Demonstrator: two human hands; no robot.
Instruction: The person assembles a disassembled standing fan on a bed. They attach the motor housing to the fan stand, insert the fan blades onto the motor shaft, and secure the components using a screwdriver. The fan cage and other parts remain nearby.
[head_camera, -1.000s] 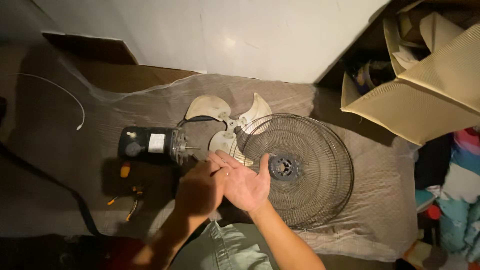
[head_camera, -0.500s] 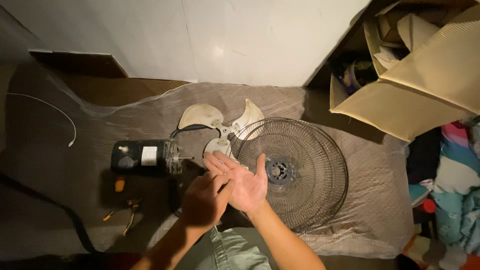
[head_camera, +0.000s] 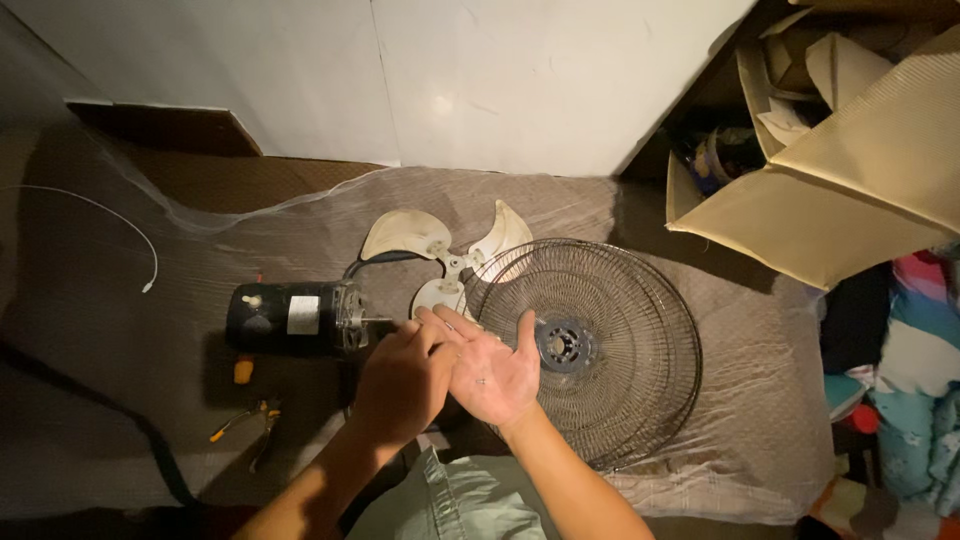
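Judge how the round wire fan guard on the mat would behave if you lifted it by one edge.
The guard is probably light for its size, being thin open wire. It would likely stay stiff, since rings and spokes brace it. Being round, it might roll if stood on edge. Lying flat on the mat, it looks stable.

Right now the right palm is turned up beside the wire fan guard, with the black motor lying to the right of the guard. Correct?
Not quite. In the head view the black motor lies left of the wire fan guard, not right. The right hand is indeed palm up beside the guard.
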